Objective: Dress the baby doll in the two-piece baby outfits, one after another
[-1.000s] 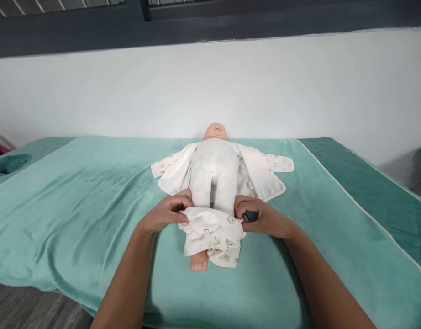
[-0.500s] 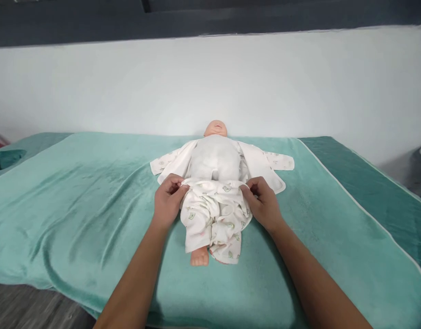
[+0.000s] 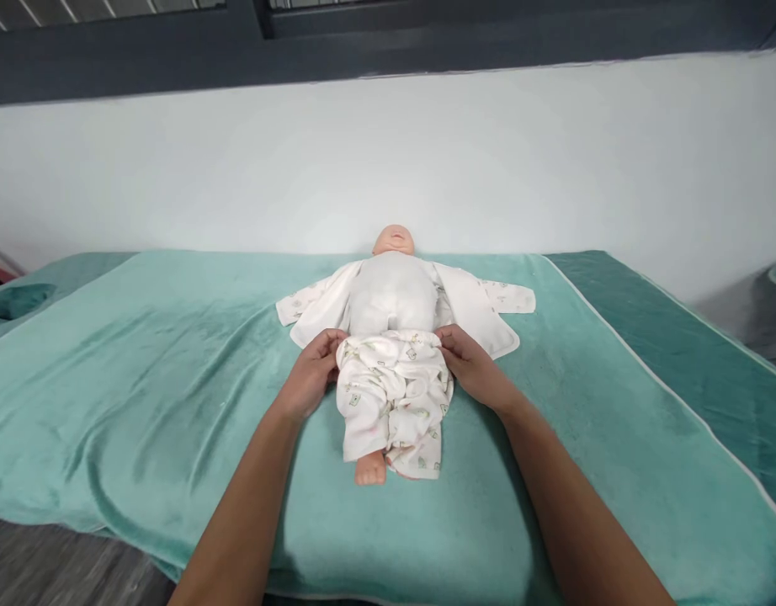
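Observation:
A baby doll [image 3: 394, 290] lies on its back, head away from me, with a white cloth body. Bunched patterned baby pants [image 3: 394, 396] cover its legs up to the thighs. One bare foot [image 3: 370, 469] shows below the left leg hem; the other foot is hidden. My left hand [image 3: 316, 366] is closed at the left side of the waistband, and my right hand [image 3: 473, 362] pinches the waistband's right side. An open white baby jacket [image 3: 470, 307] with patterned sleeves is spread out under the doll's torso.
A green plush cover [image 3: 173, 379] with soft folds lies over the bed. Darker green cloth [image 3: 691, 362] runs along the right side beyond a pale edging. A white wall [image 3: 388, 160] stands behind the doll's head. Grey floor [image 3: 53, 564] shows at the lower left.
Both hands still grip the waistband, with fingers shifted further around its sides. The waistband sits slightly closer to the doll's body. The camera view has tilted up a little.

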Demonstrator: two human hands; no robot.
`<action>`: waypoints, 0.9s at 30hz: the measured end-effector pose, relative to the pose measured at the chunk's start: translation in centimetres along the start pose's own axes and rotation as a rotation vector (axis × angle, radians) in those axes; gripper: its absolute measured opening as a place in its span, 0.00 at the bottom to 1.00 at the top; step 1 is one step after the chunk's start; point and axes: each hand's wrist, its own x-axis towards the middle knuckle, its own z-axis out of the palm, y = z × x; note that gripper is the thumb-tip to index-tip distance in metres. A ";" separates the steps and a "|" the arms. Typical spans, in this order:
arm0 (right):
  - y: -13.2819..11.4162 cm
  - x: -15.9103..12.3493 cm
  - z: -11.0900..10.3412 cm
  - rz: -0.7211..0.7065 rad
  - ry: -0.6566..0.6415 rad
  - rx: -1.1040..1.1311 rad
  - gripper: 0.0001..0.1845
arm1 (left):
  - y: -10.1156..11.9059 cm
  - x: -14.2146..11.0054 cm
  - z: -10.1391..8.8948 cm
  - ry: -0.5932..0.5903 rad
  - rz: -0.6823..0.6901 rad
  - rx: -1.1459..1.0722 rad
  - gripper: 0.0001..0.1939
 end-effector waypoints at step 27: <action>-1.2 0.5 0.9 0.005 -0.104 -0.240 0.05 | -0.8 0.0 -0.7 -0.322 -0.204 -0.054 0.16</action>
